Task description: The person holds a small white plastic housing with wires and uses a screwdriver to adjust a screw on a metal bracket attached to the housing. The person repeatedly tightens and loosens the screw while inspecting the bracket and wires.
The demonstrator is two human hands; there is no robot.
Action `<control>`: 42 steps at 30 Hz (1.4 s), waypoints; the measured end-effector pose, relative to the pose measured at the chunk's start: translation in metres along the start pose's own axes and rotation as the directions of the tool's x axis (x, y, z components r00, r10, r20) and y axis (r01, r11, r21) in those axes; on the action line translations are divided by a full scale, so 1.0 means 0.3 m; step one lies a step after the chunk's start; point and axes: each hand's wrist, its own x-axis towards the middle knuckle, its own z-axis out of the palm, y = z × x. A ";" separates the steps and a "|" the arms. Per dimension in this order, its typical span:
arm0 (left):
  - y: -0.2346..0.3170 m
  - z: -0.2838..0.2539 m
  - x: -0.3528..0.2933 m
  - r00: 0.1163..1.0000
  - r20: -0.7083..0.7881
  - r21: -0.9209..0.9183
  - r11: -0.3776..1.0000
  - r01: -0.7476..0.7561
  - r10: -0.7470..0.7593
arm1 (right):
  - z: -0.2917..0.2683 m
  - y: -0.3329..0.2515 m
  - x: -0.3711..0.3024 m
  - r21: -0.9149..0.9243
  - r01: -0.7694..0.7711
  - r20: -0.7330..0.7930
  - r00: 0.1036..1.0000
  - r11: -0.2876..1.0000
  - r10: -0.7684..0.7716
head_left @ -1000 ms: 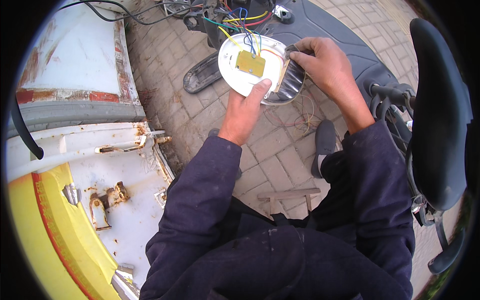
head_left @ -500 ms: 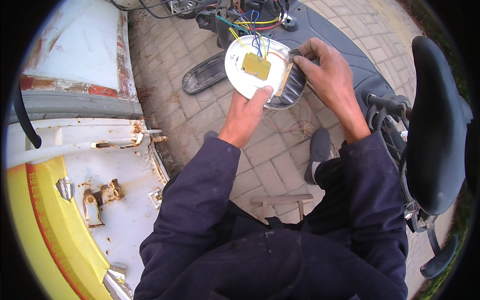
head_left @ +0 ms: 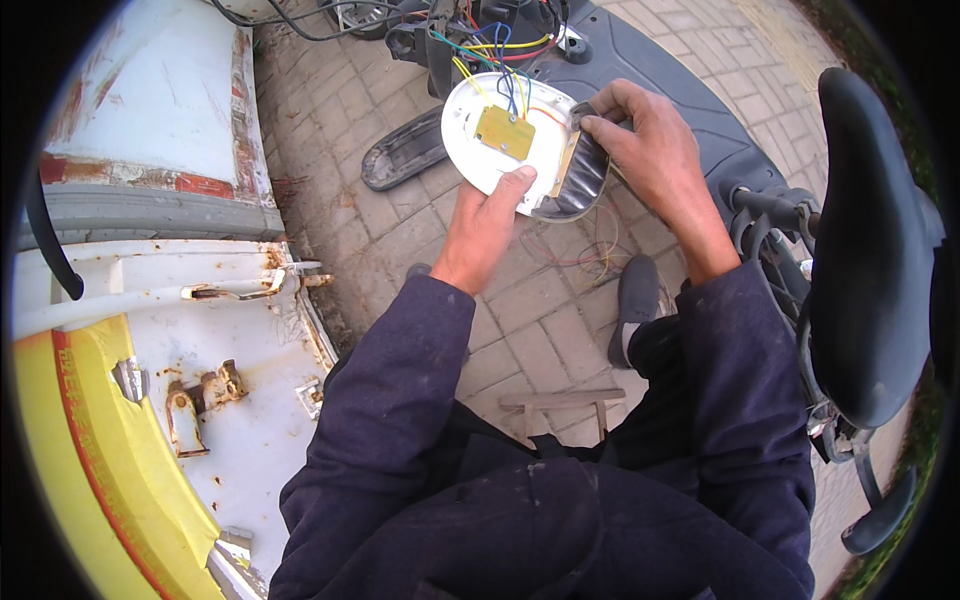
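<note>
A lamp unit with a rounded white shell (head_left: 470, 150) is held up in front of me. A gold-coloured plate (head_left: 505, 132) is fixed inside it with screws, and a shiny dark reflector (head_left: 583, 185) forms its right side. My left hand (head_left: 484, 228) is closed on the shell's lower edge, thumb on top, fingers hidden beneath. At the reflector's upper corner, my right hand (head_left: 648, 145) pinches the unit's edge between thumb and fingers. Yellow and blue wires (head_left: 506, 65) run from the plate up to the scooter's wiring.
The scooter's grey footboard (head_left: 640, 70) lies beyond my hands, its black seat (head_left: 868, 250) at right. A dark oblong cover (head_left: 400, 150) and loose thin wires (head_left: 600, 245) lie on the paving. A rusty white metal panel (head_left: 250, 440) stands left. A small wooden stool (head_left: 565, 399) is between my legs.
Both hands and the lamp unit have shifted slightly left, and the unit is tilted a little differently. The grips look the same.
</note>
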 end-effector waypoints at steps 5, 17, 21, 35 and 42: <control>0.022 -0.023 0.014 0.998 -0.037 0.055 0.998 0.043 -0.041 | -0.036 0.037 0.029 0.136 0.005 0.020 1.000 0.991 -0.008; 0.036 -0.042 0.013 0.988 -0.087 -0.014 0.992 0.126 -0.127 | -0.096 0.106 0.044 0.305 -0.019 -0.017 1.000 0.952 0.025; 0.031 -0.044 0.018 0.993 -0.092 -0.007 0.997 0.073 -0.073 | -0.106 0.107 0.049 0.391 -0.035 0.022 0.999 0.920 0.029; 0.012 -0.043 0.029 0.990 -0.124 0.011 0.998 0.062 -0.060 | -0.110 0.038 0.029 0.363 0.063 0.066 0.993 0.930 -0.093; 0.016 -0.008 0.016 0.995 -0.099 -0.019 1.000 0.014 -0.016 | -0.063 0.016 0.025 0.299 0.075 0.061 0.993 0.951 -0.098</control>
